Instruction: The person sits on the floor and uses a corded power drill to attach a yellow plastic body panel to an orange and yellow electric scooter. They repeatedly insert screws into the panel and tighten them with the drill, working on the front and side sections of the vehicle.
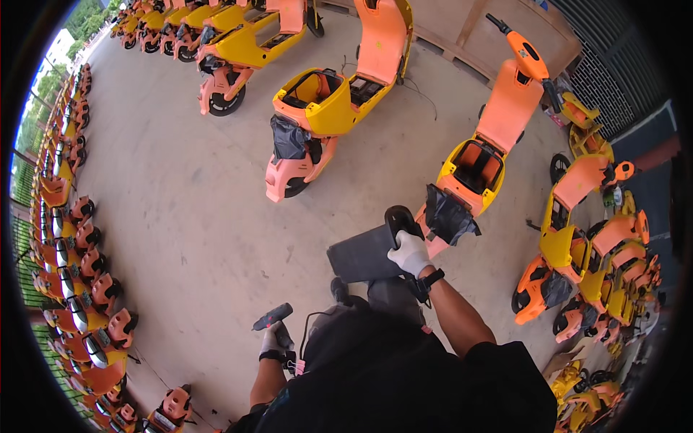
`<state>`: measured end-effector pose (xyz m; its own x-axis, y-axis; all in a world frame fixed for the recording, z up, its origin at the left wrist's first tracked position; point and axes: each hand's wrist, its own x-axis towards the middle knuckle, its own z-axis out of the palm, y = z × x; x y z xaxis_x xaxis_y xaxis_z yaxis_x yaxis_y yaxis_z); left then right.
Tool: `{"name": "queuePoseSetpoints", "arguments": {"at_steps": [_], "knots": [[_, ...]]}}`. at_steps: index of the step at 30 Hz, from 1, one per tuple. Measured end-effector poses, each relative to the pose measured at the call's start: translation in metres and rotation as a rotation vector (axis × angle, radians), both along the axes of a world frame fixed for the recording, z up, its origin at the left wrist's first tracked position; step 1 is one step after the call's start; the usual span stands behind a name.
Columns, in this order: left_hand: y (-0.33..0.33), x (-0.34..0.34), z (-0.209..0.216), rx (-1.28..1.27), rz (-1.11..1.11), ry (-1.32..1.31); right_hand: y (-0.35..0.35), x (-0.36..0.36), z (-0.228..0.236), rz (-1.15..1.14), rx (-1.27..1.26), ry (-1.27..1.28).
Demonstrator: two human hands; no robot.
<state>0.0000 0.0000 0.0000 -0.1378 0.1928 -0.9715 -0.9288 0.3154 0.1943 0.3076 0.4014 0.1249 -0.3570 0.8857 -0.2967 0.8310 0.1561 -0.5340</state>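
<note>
Head view | right hand (pixel 409 252) gloved, clamped on one dark seat panel (pixel 364 254) just beside nearest scooter (pixel 473 169) | left hand (pixel 272 339) gripping one power drill (pixel 273 316), lower left of panel | panel's underside hidden | far scooter rows blurred

The gloved right hand (pixel 409 252) grips a flat dark grey scooter panel (pixel 368 252) by its right end, near an orange-and-yellow scooter (pixel 491 137) with its seat off. The gloved left hand (pixel 273 339), low and to the left, holds a black power drill (pixel 272 316). More scooters stand far across the concrete floor (pixel 188 216) and along its left edge.
</note>
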Motion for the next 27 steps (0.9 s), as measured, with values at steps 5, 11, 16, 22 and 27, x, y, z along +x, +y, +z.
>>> {"name": "queuePoseSetpoints", "arguments": {"at_steps": [5,11,16,22,27], "knots": [[0.070,-0.014,-0.011,-0.074,-0.024,0.016,0.084,-0.035,-0.009,0.000,0.024,0.014],[0.120,-0.028,-0.058,0.198,0.279,-0.200,0.199,-0.050,-0.033,0.065,-0.004,-0.034],[0.227,-0.006,-0.021,-0.002,0.220,0.025,0.301,-0.037,-0.032,0.094,-0.031,-0.063],[0.389,0.012,0.043,-0.047,0.037,0.103,0.396,-0.025,-0.035,0.046,-0.007,-0.062],[0.463,-0.014,0.033,-0.130,-0.140,0.070,0.460,-0.007,-0.034,-0.127,-0.037,-0.005]]}}
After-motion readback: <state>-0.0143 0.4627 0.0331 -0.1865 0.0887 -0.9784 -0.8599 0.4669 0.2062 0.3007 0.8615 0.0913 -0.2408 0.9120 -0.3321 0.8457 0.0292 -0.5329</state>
